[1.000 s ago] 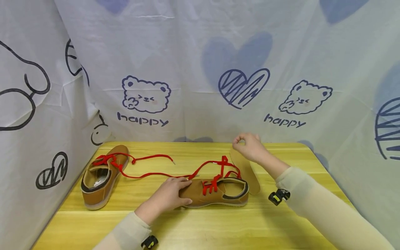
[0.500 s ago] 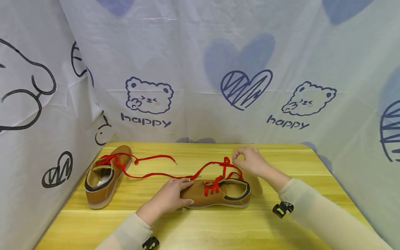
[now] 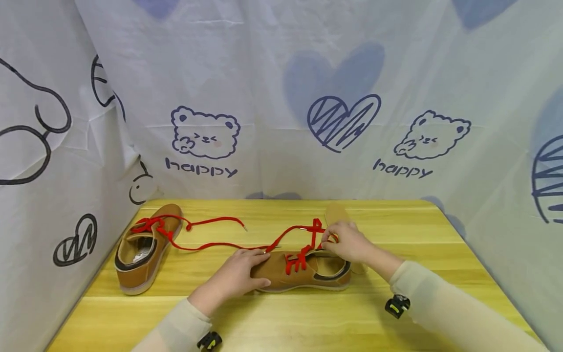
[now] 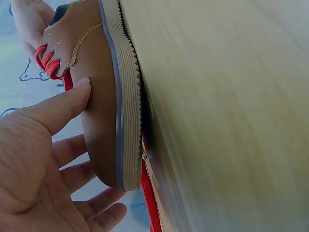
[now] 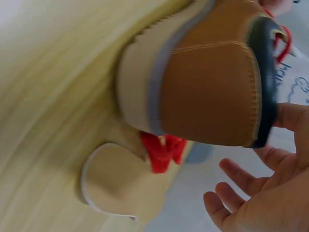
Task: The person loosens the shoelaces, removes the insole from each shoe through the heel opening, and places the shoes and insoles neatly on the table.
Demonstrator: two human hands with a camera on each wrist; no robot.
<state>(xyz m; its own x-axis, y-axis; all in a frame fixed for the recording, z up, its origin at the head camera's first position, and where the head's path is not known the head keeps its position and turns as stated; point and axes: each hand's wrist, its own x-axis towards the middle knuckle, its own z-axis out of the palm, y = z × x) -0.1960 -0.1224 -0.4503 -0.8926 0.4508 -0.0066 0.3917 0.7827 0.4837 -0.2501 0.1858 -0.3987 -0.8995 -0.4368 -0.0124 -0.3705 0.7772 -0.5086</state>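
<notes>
A brown shoe (image 3: 281, 278) with red laces lies sideways, toe to the left. My left hand (image 3: 233, 274) grips its toe; in the left wrist view the thumb (image 4: 79, 94) presses on the upper and the other fingers reach round the far side. My right hand (image 3: 349, 242) is at the far side of the shoe's opening. In the right wrist view, its thumb and index finger are right at the dark collar (image 5: 264, 87), their tips partly hidden, and the other fingers are loosely bent and spread. A tan insole (image 3: 336, 213) lies behind, partly covered by that hand.
A second brown shoe (image 3: 136, 278) stands at the left of the wooden table (image 3: 286, 325), toe pointing away. Its long red lace (image 3: 211, 244) trails across to the first shoe. A printed white curtain (image 3: 272, 166) hangs along the back and sides.
My right hand has come down and nearer from above the insole to the shoe's opening, uncovering the insole's far end. The left hand stays on the toe.
</notes>
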